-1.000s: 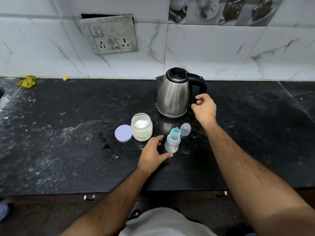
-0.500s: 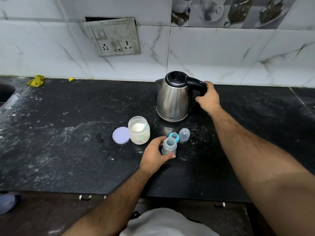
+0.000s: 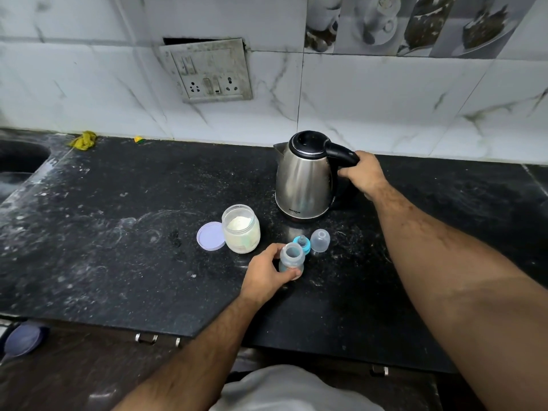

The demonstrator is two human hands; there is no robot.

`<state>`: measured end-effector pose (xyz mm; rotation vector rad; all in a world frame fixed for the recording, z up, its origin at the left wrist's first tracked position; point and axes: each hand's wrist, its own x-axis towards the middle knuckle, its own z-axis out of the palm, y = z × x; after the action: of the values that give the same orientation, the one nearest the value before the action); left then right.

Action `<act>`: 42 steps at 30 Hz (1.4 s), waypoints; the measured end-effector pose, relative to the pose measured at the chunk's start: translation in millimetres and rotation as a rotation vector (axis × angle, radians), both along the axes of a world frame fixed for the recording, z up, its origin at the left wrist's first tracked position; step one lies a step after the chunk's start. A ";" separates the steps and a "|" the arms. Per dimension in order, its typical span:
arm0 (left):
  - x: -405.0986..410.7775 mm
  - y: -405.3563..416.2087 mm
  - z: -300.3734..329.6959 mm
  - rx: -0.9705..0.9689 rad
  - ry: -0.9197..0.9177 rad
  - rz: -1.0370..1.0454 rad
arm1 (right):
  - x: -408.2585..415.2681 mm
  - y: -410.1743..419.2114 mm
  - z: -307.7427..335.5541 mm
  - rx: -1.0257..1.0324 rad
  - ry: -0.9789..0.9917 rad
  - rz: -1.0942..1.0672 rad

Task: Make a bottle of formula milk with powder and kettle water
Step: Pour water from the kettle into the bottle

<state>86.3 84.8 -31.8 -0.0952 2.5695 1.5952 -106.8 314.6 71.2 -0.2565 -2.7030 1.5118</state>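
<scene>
A black counter (image 3: 118, 262) holds an open bottle (image 3: 291, 258), steadied by the left hand (image 3: 267, 275) wrapped around it. At the bottle's 1 o'clock stands a steel kettle (image 3: 305, 179), the right hand (image 3: 363, 173) closed on its handle. An open powder jar (image 3: 240, 228) sits at 10 o'clock beside its lid (image 3: 210, 235); teat ring (image 3: 302, 243) and cap (image 3: 320, 240) lie just behind the bottle. Pouring has probably not begun; whether powder is in, I cannot tell. Counter stretches open on both sides; the front edge is near.

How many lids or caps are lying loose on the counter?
3: a lilac lid touching the powder jar's left side, a blue teat ring just behind the bottle, and a clear cap right of it.
</scene>
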 end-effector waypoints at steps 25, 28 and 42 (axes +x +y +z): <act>4.2 5.9 -0.2 -0.031 -0.003 -0.015 | 44.6 -3.6 49.1 -0.097 0.189 -0.129; 4.9 2.8 -1.5 -0.025 0.013 -0.018 | 50.8 -0.7 61.8 -0.096 0.228 -0.158; -0.2 -2.5 1.1 -0.018 -0.021 -0.082 | 143.1 4.8 97.0 -0.225 0.319 -0.331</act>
<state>86.1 82.2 -30.8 -0.0083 2.5379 1.5342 36.4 319.4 168.3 -0.4071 -2.1276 1.5940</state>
